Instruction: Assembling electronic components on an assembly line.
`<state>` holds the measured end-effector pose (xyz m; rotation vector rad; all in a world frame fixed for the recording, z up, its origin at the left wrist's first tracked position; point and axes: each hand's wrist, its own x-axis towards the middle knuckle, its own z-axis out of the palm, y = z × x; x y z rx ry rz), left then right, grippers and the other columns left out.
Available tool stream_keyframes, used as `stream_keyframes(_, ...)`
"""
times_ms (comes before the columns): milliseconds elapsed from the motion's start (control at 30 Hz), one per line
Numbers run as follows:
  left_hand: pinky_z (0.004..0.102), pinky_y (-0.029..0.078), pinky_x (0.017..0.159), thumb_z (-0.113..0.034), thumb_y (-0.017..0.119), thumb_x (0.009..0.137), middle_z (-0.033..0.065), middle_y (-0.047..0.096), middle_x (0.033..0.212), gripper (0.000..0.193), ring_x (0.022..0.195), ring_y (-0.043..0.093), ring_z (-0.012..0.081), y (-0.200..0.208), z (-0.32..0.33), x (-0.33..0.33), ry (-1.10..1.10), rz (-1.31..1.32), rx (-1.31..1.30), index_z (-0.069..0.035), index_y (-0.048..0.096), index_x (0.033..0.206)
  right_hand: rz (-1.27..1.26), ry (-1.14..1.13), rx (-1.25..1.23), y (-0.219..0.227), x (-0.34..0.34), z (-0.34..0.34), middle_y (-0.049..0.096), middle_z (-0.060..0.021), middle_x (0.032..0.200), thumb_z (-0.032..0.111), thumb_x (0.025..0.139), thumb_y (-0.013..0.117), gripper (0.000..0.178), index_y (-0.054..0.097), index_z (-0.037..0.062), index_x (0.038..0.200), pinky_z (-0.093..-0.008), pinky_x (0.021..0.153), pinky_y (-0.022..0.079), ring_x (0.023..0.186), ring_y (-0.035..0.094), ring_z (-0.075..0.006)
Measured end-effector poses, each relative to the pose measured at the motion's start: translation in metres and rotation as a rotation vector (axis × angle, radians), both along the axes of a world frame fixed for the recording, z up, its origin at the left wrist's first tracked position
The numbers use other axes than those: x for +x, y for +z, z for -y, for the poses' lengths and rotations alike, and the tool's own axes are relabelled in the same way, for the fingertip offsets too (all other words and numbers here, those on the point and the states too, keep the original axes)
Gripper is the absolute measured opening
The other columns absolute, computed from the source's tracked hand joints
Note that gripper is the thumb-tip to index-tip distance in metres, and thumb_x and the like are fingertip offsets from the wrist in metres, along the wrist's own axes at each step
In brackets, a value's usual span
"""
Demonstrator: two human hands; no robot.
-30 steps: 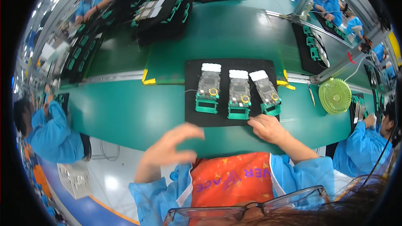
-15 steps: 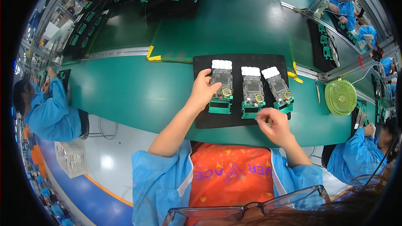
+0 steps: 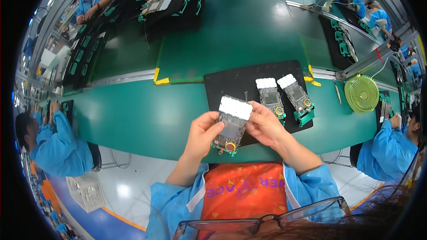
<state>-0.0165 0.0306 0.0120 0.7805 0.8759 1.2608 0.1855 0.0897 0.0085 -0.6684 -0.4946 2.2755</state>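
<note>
Between my two hands is a circuit board (image 3: 232,129) with a white keypad sheet at its top and a round yellow-rimmed part low down. My left hand (image 3: 201,134) grips its left edge, thumb across the front. At the upper right edge, my right hand (image 3: 265,123) pinches it beside the white sheet (image 3: 235,107). The board is raised and tilted over the front of the black mat (image 3: 231,82). Two similar boards with green frames, a middle board (image 3: 269,95) and a right board (image 3: 295,93), lie on the mat beyond my right hand.
A green fan (image 3: 361,94) stands to the right, with a pen-like stick (image 3: 336,92) beside it. Black trays (image 3: 171,11) of boards and green parts stand at the back. Co-workers in blue sit at left and right. A white basket (image 3: 86,191) is on the floor.
The left board has been lifted off the mat and brought nearer to me. My right hand has moved left and up to take its other edge. The mat has turned slightly.
</note>
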Motion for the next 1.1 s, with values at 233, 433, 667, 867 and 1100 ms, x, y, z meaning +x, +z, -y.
stream_keyframes(233,0.0285,0.053,0.081,0.009,0.056,0.090,0.0108,0.068,0.103,0.018,0.091,0.065,0.0136,-0.012,0.003,-0.010,0.089,0.032,0.069,0.004,0.062,0.106,0.040,-0.241,0.228,0.000,-0.007,-0.009,0.067,-0.0103,0.092,0.011,0.098,0.055,0.007,0.054,0.0063,0.103,-0.0167,0.040,0.032,0.068,0.065,-0.0107)
stream_keyframes(433,0.0258,0.053,0.076,0.009,0.056,0.090,0.0093,0.065,0.102,0.014,0.088,0.064,0.0122,-0.007,-0.003,-0.007,0.185,-0.142,0.162,0.007,0.062,0.103,0.276,-0.349,0.457,0.009,-0.013,-0.001,0.068,-0.0070,0.084,0.007,0.093,0.062,0.004,0.063,0.0038,0.094,-0.0183,0.046,0.039,0.065,0.060,-0.0059)
stream_keyframes(667,0.0220,0.049,0.069,0.008,0.057,0.089,0.0081,0.061,0.098,0.011,0.079,0.061,0.0095,0.002,-0.001,0.012,0.272,-0.416,0.323,0.009,0.061,0.099,0.791,-0.302,1.001,0.040,-0.037,0.026,0.061,-0.0008,0.070,-0.002,0.079,0.070,0.006,0.065,0.0014,0.078,-0.0218,0.047,0.035,0.053,0.045,-0.0025)
stream_keyframes(867,0.0225,0.050,0.065,0.008,0.057,0.087,0.0091,0.062,0.094,0.010,0.078,0.062,0.0103,0.005,0.004,0.022,0.328,-0.466,0.361,0.008,0.061,0.096,0.905,-0.416,1.241,0.040,-0.037,0.023,0.062,-0.0062,0.067,-0.002,0.076,0.070,0.007,0.065,0.0025,0.079,-0.0261,0.046,0.041,0.052,0.055,-0.0132)
stream_keyframes(1100,0.0233,0.053,0.070,0.012,0.053,0.088,0.0093,0.058,0.102,0.012,0.081,0.062,0.0107,0.009,0.006,0.025,0.265,-0.538,0.367,0.010,0.060,0.097,0.909,-0.428,1.352,0.044,-0.032,0.018,0.061,-0.0063,0.065,-0.002,0.073,0.070,0.009,0.064,0.0035,0.076,-0.0285,0.047,0.043,0.052,0.056,-0.0169)
